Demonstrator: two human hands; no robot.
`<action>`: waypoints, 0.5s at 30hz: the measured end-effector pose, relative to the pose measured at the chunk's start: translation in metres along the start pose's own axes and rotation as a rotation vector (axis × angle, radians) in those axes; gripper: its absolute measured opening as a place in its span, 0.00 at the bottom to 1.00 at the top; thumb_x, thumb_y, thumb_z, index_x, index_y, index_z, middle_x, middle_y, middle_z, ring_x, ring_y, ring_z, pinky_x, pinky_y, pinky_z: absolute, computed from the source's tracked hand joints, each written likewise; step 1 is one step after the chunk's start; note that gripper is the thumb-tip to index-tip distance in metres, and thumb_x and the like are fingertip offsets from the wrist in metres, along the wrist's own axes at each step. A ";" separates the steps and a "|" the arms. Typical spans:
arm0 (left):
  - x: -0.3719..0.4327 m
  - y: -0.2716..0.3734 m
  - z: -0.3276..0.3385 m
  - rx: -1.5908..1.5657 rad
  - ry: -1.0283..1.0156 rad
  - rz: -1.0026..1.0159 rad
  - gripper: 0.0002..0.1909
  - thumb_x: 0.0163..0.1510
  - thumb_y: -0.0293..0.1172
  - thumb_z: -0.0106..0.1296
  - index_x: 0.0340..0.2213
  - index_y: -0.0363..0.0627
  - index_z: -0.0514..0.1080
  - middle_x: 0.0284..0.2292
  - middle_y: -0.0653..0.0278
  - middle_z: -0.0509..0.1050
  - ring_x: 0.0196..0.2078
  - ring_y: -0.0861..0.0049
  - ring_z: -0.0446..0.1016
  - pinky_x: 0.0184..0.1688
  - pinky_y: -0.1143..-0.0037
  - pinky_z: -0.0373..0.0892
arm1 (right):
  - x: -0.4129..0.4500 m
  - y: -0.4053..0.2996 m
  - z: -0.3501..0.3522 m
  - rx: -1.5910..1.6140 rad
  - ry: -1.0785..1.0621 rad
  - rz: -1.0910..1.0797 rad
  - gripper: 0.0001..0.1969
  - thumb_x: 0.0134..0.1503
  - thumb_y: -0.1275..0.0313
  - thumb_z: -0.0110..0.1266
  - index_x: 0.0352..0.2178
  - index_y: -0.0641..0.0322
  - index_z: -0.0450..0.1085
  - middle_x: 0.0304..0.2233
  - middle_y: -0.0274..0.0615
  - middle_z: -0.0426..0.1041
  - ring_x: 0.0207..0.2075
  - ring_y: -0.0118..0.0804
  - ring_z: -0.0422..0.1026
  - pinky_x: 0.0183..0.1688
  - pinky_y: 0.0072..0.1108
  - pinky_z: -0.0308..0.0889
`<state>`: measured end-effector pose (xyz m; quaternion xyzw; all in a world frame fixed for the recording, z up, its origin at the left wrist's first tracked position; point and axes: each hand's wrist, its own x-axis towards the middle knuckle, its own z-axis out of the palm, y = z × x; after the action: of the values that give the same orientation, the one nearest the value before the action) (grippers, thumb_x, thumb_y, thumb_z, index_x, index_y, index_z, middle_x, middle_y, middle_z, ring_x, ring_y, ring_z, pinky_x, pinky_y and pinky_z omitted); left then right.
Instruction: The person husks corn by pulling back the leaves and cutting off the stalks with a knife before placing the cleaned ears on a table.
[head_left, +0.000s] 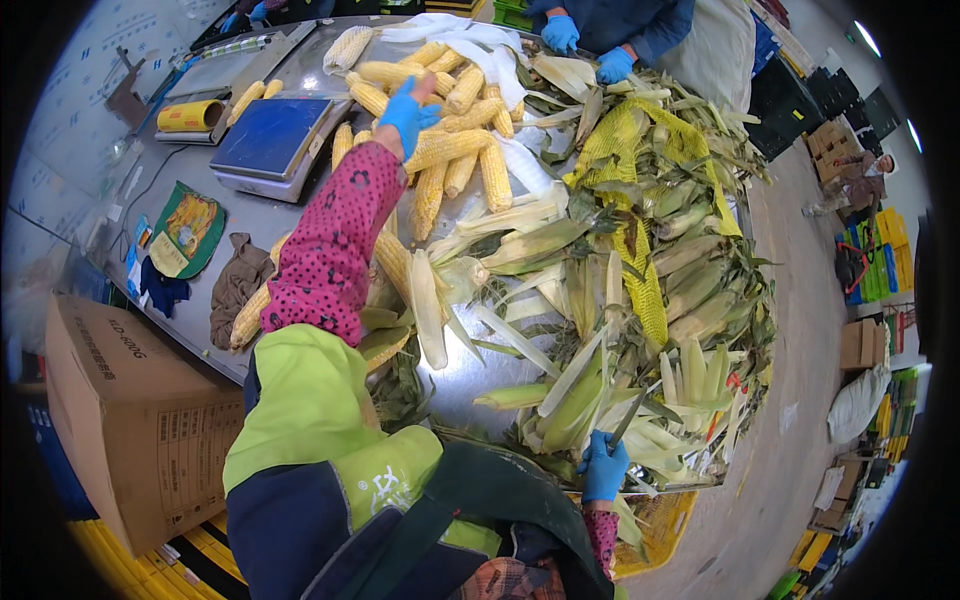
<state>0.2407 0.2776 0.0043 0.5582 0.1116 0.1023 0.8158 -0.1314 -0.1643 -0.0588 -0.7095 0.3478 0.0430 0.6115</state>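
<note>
My left hand (411, 116), in a blue glove, reaches over a heap of husked corn cobs (450, 146) at the far side of the metal table (469, 390). Its fingers are apart and nothing shows in them; whether they touch a cob is unclear. At the near edge, my right hand (602, 471), also gloved, grips a knife (628, 416) with its blade pointing away from me. Around the blade lie loose husks (675, 435) and a partly stripped ear (574, 409). Unhusked ears (690, 277) are piled along the right side, with yellow mesh netting (641, 277) across them.
A weighing scale (274, 139) and a wrapping machine with a yellow roll (187, 116) stand at the left. Nearby are a brown cloth (238, 285) and a green packet (191, 229). A cardboard box (142, 420) abuts the table. Across it, a co-worker's gloved hands (589, 49) are among husks.
</note>
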 end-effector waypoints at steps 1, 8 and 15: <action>-0.011 -0.007 0.015 0.085 -0.098 0.010 0.43 0.49 0.49 0.56 0.58 0.39 0.51 0.55 0.57 0.59 0.52 0.63 0.63 0.53 0.70 0.62 | -0.001 0.003 0.001 -0.003 0.025 0.026 0.07 0.54 0.71 0.52 0.28 0.65 0.65 0.14 0.34 0.63 0.10 0.24 0.59 0.11 0.16 0.55; -0.188 -0.126 0.086 0.709 -0.827 0.431 0.31 0.46 0.36 0.57 0.53 0.50 0.63 0.50 0.54 0.66 0.53 0.58 0.63 0.55 0.68 0.58 | 0.019 -0.009 0.007 0.112 0.038 -0.020 0.09 0.54 0.68 0.55 0.29 0.63 0.66 0.16 0.33 0.65 0.14 0.21 0.61 0.14 0.15 0.56; -0.210 -0.191 0.258 0.762 -0.863 0.797 0.25 0.47 0.31 0.54 0.49 0.49 0.66 0.50 0.55 0.64 0.53 0.57 0.61 0.56 0.67 0.58 | 0.029 -0.008 -0.005 0.312 0.020 -0.058 0.08 0.54 0.69 0.55 0.29 0.62 0.66 0.16 0.32 0.65 0.14 0.20 0.61 0.13 0.14 0.57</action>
<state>0.1252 -0.0809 -0.0688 0.7946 -0.4074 0.1167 0.4348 -0.1065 -0.1814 -0.0648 -0.6160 0.3355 -0.0362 0.7118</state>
